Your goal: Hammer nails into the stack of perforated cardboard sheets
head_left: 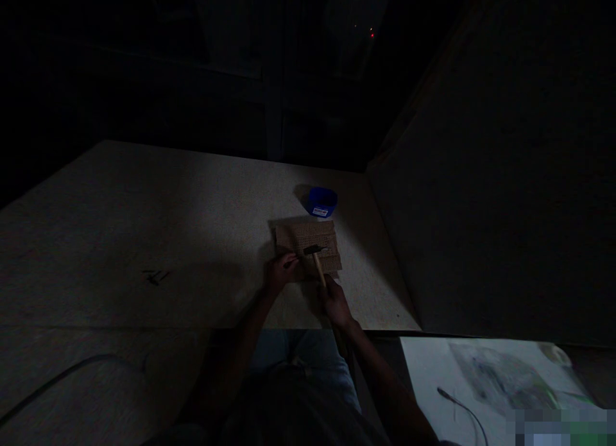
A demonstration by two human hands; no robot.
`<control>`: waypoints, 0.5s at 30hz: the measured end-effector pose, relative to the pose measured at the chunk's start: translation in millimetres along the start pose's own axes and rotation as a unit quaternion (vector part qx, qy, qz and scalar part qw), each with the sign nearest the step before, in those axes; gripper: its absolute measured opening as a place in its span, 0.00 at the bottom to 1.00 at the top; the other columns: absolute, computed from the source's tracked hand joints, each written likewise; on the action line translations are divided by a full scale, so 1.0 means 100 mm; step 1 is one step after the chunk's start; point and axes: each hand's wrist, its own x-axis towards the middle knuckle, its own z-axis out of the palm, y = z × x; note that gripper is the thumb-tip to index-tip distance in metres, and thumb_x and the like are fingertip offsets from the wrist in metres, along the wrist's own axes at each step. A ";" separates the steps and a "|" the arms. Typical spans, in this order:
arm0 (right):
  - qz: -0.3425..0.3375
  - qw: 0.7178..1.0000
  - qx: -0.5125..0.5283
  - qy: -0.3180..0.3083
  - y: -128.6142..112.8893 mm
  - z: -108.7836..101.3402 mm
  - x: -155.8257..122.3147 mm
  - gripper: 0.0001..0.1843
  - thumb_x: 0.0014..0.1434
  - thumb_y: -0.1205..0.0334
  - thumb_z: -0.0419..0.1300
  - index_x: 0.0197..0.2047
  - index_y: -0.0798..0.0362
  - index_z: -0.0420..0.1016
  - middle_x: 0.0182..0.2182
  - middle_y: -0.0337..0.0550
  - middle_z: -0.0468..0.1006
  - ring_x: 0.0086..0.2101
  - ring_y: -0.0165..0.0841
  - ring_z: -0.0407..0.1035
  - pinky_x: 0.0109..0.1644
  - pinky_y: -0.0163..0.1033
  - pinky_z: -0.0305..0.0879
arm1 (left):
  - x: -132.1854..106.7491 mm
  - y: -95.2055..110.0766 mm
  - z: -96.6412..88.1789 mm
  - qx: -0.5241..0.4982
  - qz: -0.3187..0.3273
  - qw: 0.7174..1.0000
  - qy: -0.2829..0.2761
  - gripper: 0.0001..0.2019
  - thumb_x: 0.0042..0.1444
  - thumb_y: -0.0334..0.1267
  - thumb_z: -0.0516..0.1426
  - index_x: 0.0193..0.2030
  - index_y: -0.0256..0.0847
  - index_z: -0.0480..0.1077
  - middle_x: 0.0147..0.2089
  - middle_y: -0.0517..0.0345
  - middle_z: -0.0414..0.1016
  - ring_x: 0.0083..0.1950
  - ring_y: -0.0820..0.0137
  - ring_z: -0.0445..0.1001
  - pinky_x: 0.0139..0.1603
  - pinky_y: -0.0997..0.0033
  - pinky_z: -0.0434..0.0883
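right hand (335, 301) grips hammer (319, 268) — (blue tub (323, 203) beyond)

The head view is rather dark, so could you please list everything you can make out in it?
table: 1, pale, across the middle and left
textured slab: 1, brown, on the table
hammer: 1, dark head, tan handle, head over the slab
container: 1, blue with white label, beyond the slab
small pieces: several, dark, on the table, left
upright panel: 1, dark, right
cable: 1, dark, lower left
white surface: 1, white, lower right
cord: 1, dark, on the white surface
plastic: 1, translucent, on the white surface
jeans: 1 pair, blue, bottom centre
left hand: 1, bare, at the slab's near left; contents unclear
right hand: 1, bare, gripping the hammer's handle
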 end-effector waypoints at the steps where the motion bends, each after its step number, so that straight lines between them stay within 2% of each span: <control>1: 0.002 1.000 -0.002 -0.005 0.02 0.00 0.01 0.17 0.62 0.54 0.51 0.46 0.54 0.74 0.33 0.45 0.80 0.32 0.36 0.72 0.35 0.37 0.66 | 0.00 0.00 0.00 0.000 0.001 1.000 0.000 0.08 0.58 0.41 0.61 0.43 0.43 0.76 0.41 0.54 0.84 0.41 0.65 0.83 0.46 0.62 0.80; 5: 0.011 0.999 -0.003 -0.041 0.05 -0.02 0.02 0.15 0.59 0.56 0.54 0.45 0.54 0.75 0.31 0.43 0.81 0.31 0.36 0.73 0.33 0.36 0.66 | 0.01 0.01 -0.02 0.002 0.001 1.000 0.003 0.09 0.58 0.41 0.61 0.43 0.43 0.76 0.41 0.53 0.84 0.41 0.65 0.83 0.46 0.62 0.80; 9: -0.023 1.000 -0.009 -0.019 0.02 0.00 -0.04 0.16 0.61 0.57 0.51 0.46 0.53 0.75 0.33 0.43 0.80 0.34 0.37 0.73 0.38 0.38 0.68 | 0.01 0.01 -0.02 0.003 0.003 1.000 0.007 0.07 0.58 0.41 0.61 0.41 0.44 0.76 0.40 0.54 0.84 0.40 0.65 0.83 0.44 0.62 0.81; 15: -0.025 1.000 -0.010 -0.012 -0.01 0.06 -0.03 0.17 0.61 0.56 0.50 0.47 0.53 0.74 0.32 0.43 0.80 0.33 0.37 0.72 0.37 0.38 0.66 | 0.00 0.00 -0.02 0.003 0.012 1.000 0.007 0.08 0.58 0.39 0.60 0.43 0.43 0.76 0.41 0.54 0.84 0.41 0.65 0.83 0.45 0.64 0.80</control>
